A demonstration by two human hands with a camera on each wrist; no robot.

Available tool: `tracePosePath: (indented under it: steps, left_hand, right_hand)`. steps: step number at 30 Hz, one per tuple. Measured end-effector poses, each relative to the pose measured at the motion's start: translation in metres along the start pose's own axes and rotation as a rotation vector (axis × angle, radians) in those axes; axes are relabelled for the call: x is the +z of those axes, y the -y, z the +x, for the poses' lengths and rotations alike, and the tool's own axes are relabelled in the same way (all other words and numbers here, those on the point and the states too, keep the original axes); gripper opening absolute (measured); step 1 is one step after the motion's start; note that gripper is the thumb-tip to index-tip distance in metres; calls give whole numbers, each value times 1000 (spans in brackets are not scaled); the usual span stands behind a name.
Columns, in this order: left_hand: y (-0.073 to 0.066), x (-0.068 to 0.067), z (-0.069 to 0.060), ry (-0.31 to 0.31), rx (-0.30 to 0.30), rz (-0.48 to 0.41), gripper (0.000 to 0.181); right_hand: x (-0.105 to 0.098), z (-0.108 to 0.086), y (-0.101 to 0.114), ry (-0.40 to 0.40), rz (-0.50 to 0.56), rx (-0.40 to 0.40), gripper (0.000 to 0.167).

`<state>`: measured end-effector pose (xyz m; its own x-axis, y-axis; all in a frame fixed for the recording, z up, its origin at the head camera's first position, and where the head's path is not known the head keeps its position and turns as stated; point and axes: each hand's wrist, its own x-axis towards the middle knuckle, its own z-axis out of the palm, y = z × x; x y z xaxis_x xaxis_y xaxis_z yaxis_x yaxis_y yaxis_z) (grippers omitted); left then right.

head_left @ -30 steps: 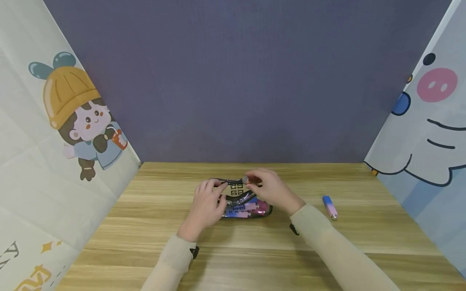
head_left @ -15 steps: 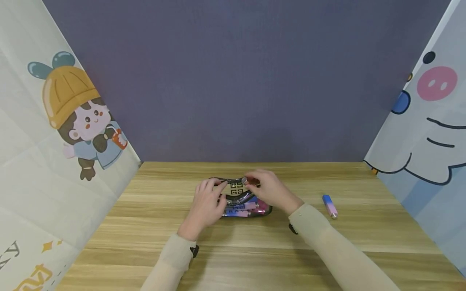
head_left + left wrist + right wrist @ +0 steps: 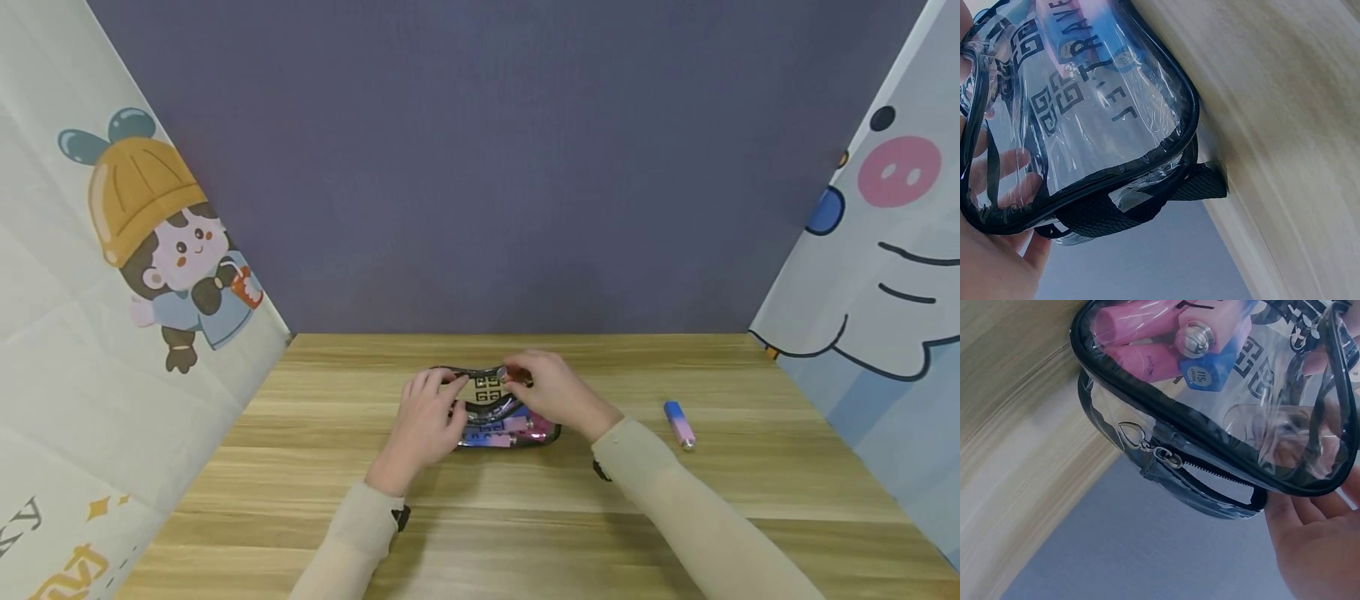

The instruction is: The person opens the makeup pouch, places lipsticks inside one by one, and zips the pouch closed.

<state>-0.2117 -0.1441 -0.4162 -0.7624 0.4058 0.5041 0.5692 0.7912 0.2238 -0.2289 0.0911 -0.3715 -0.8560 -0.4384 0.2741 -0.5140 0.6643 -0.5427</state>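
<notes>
Silver-ended item (image 3: 503, 374) is shifting slightly left, right hand (image 3: 553, 387) pinching it at the mouth of clear pouch (image 3: 491, 414), sitting near bench (image 3: 487, 525) far edge; left hand (image 3: 427, 421) seemingly gripping its left side; blue-pink tube (image 3: 680, 427) lying toward right edge.

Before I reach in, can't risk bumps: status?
Left hand holds open clear pouch. Right hand pinches silver-ended tube at opening. Blue-pink tube apart, to the right.

Before me is a table (image 3: 510, 533) with wood grain. On it rests a clear pouch (image 3: 491, 410) with black edges. To its right lies one blue-and-pink tube (image 3: 680, 427).
</notes>
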Motion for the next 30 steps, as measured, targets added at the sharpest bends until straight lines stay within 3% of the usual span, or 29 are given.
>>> tracePosePath:
  steps: [19, 30]
  left_hand:
    - [0, 1, -1, -15, 0, -10, 40]
    - [-2, 0, -1, -35, 15, -18, 41]
  right_hand:
    - [-5, -5, 5, -13, -58, -84, 30]
    - [-21, -18, 2, -41, -62, -110, 26]
